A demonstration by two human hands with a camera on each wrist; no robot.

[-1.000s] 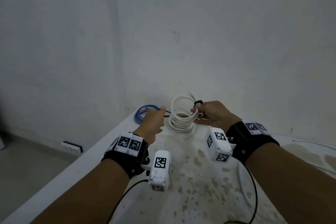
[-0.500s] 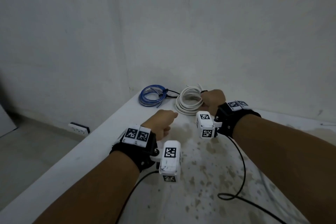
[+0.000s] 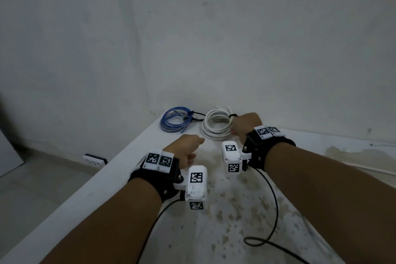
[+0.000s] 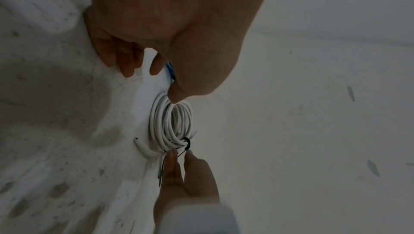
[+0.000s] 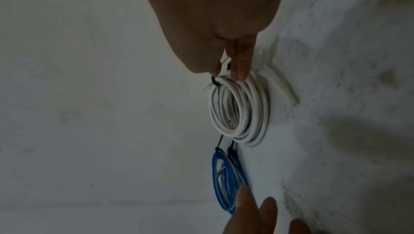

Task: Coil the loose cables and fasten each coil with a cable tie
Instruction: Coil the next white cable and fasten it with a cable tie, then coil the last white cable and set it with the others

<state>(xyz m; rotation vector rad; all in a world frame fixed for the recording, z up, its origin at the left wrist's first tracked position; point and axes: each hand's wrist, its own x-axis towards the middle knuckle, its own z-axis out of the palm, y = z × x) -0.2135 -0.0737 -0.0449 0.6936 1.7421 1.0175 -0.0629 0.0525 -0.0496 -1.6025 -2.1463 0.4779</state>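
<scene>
A white cable coil [image 3: 215, 127] lies flat at the far corner of the table [image 3: 132, 156], bound by a black cable tie [image 4: 187, 143]. My right hand [image 3: 233, 128] is at the coil's right side and pinches the tie's tail between thumb and finger [image 4: 173, 158]. The right wrist view shows the same pinch just above the coil [image 5: 237, 114]. Left of it lies a blue cable coil [image 3: 175, 121], with its own black tie [image 5: 219, 146]. My left hand [image 3: 190, 143] hovers just in front of the white coil with fingers loosely curled, holding nothing.
The coils sit close to the wall corner [image 3: 150, 111]. The table's left edge drops to the floor, where a white power strip [image 3: 95, 161] lies. A black wrist-camera cord [image 3: 263, 240] loops across the stained tabletop. A thin white cable [image 3: 364, 169] runs along the right.
The white coil went from held up between both hands to lying on the table beside the blue coil. My left hand let go and drew back toward me.
</scene>
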